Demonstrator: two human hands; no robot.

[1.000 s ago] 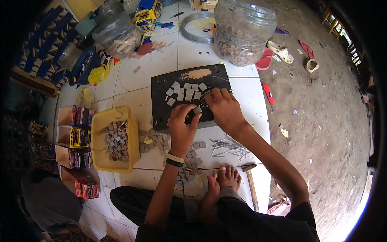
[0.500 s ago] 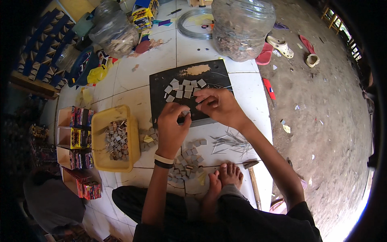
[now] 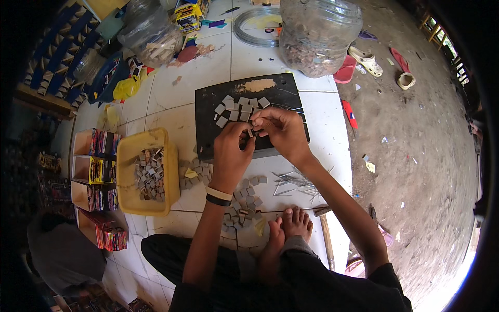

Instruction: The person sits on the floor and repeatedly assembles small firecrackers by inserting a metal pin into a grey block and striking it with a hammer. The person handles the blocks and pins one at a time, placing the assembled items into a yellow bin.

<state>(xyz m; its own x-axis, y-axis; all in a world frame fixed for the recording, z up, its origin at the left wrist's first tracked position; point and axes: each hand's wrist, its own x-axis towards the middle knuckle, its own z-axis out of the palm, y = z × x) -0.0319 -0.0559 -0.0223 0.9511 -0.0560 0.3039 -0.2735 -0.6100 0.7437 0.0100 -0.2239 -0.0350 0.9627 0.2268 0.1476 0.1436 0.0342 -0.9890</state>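
My left hand (image 3: 232,151) is closed over the near edge of a black board (image 3: 208,140), pinching a small square tile (image 3: 250,133) that shows a pale edge. My right hand (image 3: 287,134) meets it from the right, thumb and forefinger pressed together; whatever they hold is too small to make out. Just beyond my fingertips, several grey square tiles (image 3: 235,115) lie flat on the board. A patch of pale dust (image 3: 257,85) marks its far side. Thin wires (image 3: 294,111) stick out at the board's right edge, partly behind my right hand.
A yellow tub (image 3: 167,192) of small pieces stands to the left, near boxes of colourful packets (image 3: 103,174). Loose tiles (image 3: 242,205) and cut wires (image 3: 297,183) lie before my feet, with a hammer (image 3: 327,236) alongside. Beyond sit a wire coil (image 3: 240,32) and a clear plastic container (image 3: 317,41).
My hands have come together over the board; before, they were apart. The left moved right and the right wrist drew slightly nearer. The whole view has shifted a little.
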